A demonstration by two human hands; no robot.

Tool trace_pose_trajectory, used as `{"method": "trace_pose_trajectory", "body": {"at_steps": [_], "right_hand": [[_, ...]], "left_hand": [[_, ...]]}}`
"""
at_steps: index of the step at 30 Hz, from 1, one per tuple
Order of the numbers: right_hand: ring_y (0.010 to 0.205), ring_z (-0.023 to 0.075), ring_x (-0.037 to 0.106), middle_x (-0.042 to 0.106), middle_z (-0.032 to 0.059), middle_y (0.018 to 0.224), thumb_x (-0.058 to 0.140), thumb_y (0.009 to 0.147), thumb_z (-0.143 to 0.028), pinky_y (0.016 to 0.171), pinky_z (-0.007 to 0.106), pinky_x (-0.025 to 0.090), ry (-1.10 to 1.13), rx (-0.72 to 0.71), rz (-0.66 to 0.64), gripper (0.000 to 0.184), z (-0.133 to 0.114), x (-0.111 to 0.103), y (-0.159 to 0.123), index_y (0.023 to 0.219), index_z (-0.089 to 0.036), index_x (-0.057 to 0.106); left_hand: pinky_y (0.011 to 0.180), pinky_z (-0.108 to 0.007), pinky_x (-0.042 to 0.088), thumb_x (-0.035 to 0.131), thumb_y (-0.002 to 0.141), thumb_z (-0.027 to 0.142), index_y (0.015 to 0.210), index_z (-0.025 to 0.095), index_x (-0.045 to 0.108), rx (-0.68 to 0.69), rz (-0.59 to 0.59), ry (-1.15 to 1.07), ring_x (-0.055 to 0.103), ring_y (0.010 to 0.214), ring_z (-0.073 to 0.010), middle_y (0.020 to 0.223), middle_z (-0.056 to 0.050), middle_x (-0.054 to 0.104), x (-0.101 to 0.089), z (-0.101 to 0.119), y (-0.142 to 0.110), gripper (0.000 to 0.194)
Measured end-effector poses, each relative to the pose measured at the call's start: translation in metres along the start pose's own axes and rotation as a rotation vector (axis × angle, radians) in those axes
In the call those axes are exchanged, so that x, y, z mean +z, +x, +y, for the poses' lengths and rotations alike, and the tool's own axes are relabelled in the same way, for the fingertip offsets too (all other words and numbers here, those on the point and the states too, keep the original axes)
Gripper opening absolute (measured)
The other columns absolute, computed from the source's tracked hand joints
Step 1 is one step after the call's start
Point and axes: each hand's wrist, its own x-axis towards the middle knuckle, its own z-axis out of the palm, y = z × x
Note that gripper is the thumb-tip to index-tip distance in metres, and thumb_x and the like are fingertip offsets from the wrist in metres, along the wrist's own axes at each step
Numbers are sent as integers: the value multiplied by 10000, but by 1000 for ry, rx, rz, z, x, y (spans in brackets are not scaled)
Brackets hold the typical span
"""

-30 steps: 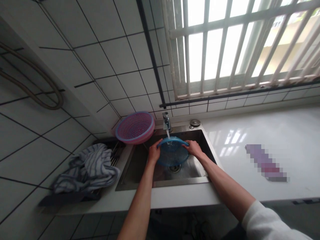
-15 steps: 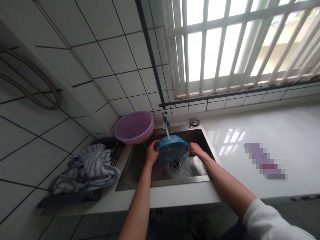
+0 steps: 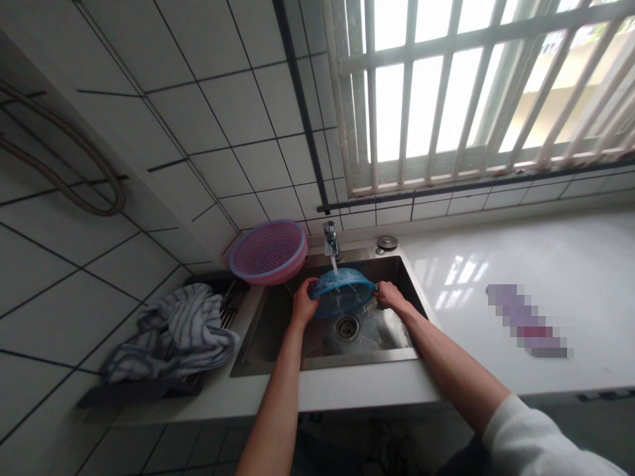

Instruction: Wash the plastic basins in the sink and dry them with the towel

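A blue plastic basin or colander (image 3: 342,301) is held tilted on its side over the sink (image 3: 367,340), beneath the running faucet (image 3: 331,238). My left hand (image 3: 303,302) is closed on its left rim. On the opposite rim, my right hand (image 3: 391,295) grips with bent fingers. Water from the spout strikes the upper side of the blue vessel and splashes down its face. Whether that face has holes I cannot tell. Below it, the drain (image 3: 346,327) is visible in the sink floor.
Pink and blue baskets (image 3: 268,254) rest at the sink's back left corner. A striped towel (image 3: 181,337) lies heaped on a rack at left. The drain stopper (image 3: 387,242) sits behind the sink. A blurred purple item (image 3: 516,314) lies on the white counter (image 3: 461,357).
Streaks of splashing water now show more plainly on the blue vessel. Both hands keep their hold in nearly the same place; the view has shifted slightly.
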Motion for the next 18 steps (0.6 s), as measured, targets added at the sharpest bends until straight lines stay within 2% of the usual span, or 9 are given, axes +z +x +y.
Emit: {"method": "trace_pose_trajectory", "body": {"at_steps": [8, 15, 18], "right_hand": [[1152, 301, 733, 753, 180, 1230, 563, 1042, -387, 888, 324, 532, 1, 36, 27, 309, -2, -4, -2, 1206, -210, 758], [1141, 334, 736, 761, 191, 1197, 527, 1045, -461, 889, 354, 544, 42, 139, 134, 380, 0, -13, -3, 1217, -226, 772], [1147, 349, 733, 758, 205, 1200, 494, 1059, -486, 895, 374, 547, 58, 171, 164, 421, 1, -17, -3, 1206, -208, 773]], "left_hand": [[1108, -440, 541, 716, 735, 124, 1224, 224, 633, 2, -33, -17, 719, 1197, -239, 1260, -80, 744, 0, -3, 0, 506], [1111, -464, 529, 817, 730, 280, 1264, 221, 603, -4, -142, -136, 700, 1230, -266, 1296, -114, 715, 5, 3, -3, 579], [1122, -487, 514, 875, 706, 412, 1283, 222, 595, -66, -202, -189, 669, 1284, -303, 1343, -125, 695, 3, 11, -5, 669]]}}
